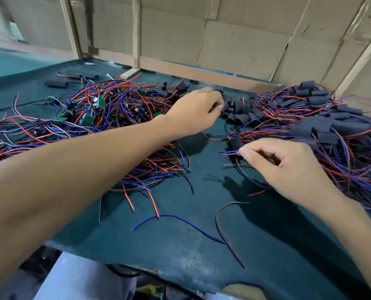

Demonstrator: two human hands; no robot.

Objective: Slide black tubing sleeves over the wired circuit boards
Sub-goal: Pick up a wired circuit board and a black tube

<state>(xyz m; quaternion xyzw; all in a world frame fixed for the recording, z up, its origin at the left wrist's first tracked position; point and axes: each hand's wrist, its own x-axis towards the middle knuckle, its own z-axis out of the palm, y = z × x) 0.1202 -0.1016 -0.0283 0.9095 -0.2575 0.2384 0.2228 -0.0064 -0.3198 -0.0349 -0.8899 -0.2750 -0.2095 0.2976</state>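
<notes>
Judging by the 2 heaps, the job looks well underway but far from finished: at the right of the frame lies a pile of sleeved boards (323, 126), each wrapped in black tubing with red and blue leads trailing out, while at the left a tangle of bare green circuit boards (93, 105) still waits uncovered. Between them, at upper centre, sits a cluster of loose black sleeves (238, 111) on the dark green table (180, 245). Reaching far forward with the forearm crossing the frame, the left hand (198, 111) has its fingers curled at the edge of that cluster; whether it already pinches a sleeve I cannot tell. Lower right, the right hand (284, 163) pinches thin wire ends (228, 153) between thumb and forefinger.
</notes>
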